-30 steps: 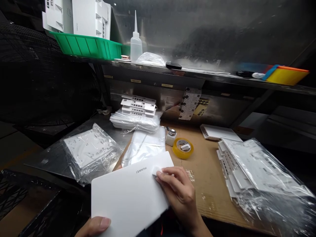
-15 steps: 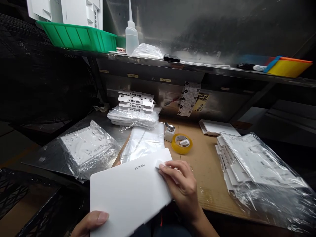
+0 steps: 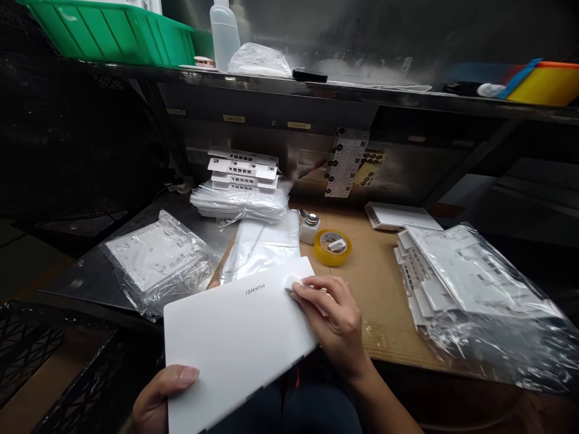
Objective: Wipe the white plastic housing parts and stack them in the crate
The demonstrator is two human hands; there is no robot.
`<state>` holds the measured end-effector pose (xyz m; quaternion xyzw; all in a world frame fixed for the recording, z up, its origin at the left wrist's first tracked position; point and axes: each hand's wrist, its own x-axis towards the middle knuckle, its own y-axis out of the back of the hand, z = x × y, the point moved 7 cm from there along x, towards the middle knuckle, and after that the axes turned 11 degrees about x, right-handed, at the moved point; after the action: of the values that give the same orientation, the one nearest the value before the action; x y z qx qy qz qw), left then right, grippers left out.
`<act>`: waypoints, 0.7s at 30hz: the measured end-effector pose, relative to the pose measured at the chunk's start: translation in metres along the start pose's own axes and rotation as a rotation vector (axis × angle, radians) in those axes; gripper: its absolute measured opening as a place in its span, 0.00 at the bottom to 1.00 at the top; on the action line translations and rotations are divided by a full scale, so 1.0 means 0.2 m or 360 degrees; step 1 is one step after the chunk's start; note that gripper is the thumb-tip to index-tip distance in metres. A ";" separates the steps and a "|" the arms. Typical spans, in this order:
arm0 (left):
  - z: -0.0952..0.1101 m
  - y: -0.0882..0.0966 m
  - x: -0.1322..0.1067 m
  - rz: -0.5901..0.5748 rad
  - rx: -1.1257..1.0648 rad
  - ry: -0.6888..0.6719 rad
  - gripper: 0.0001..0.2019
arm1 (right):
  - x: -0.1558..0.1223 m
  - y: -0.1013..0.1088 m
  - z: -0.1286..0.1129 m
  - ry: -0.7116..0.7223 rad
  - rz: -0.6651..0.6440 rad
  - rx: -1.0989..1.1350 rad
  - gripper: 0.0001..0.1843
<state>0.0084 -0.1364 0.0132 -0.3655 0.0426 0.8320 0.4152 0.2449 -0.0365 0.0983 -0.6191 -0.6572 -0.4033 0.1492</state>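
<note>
A flat white plastic cover (image 3: pixel 235 343) with HUAWEI printed on it is tilted in front of me. My left hand (image 3: pixel 165 392) is closed on its lower left corner, thumb on the face and the other fingers hidden behind. With fingertips pinched, my right hand (image 3: pixel 332 319) presses a small white pad or cloth (image 3: pixel 292 283) against the cover's upper right part. Just behind the cover lie clear plastic bags (image 3: pixel 265 244). Beyond my right hand are a roll of yellow tape (image 3: pixel 332 248) and a small bottle with a metal top (image 3: pixel 310 226).
Bagged white covers (image 3: pixel 154 253) lie at left, and a stack of them (image 3: pixel 479 277) at right. More white parts (image 3: pixel 244 170) sit on plastic bags at the back. A shelf (image 3: pixel 344 89) above carries a green bin (image 3: pixel 113 33) and a squeeze bottle (image 3: pixel 225 36).
The view has tipped down a little, so everything on the bench sits higher in the picture. Both hands keep their places on the cover, the small pad still at its upper right.
</note>
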 end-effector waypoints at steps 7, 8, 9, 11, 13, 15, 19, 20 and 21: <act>0.09 -0.02 0.03 -0.0126 -0.0228 -0.0204 0.33 | -0.02 0.21 0.11 -0.0422 0.0286 0.0919 0.16; 0.10 -0.03 0.04 -0.0187 -0.0239 -0.0200 0.34 | -0.04 0.30 0.15 -0.0462 0.0479 0.0938 0.19; 0.12 -0.04 0.04 -0.0247 -0.0258 -0.0181 0.34 | -0.07 0.38 0.19 -0.0483 0.0637 0.0927 0.20; 0.13 -0.05 0.03 -0.0325 -0.0342 -0.0125 0.33 | -0.12 0.48 0.24 -0.0521 0.0824 0.0909 0.16; 0.15 -0.06 0.03 -0.0309 -0.0427 -0.0108 0.31 | -0.15 0.52 0.27 -0.0568 0.0879 0.0853 0.12; 0.15 -0.05 0.03 -0.0270 -0.0449 -0.0138 0.29 | -0.16 0.49 0.24 -0.0587 0.0798 0.0674 0.12; 0.14 -0.03 0.03 -0.0183 -0.0340 -0.0259 0.21 | -0.07 0.27 0.10 -0.0426 0.0351 0.0275 0.15; 0.13 -0.01 0.03 -0.0122 -0.0300 -0.0282 0.16 | -0.04 0.20 0.06 -0.0359 0.0233 0.0235 0.16; 0.11 0.01 0.02 -0.0049 -0.0263 -0.0294 0.12 | -0.02 0.12 0.03 -0.0283 0.0117 0.0210 0.15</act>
<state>-0.0081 -0.1259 0.0264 -0.3209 -0.0702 0.8563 0.3986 0.2700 -0.0370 0.1009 -0.6650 -0.6697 -0.2969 0.1453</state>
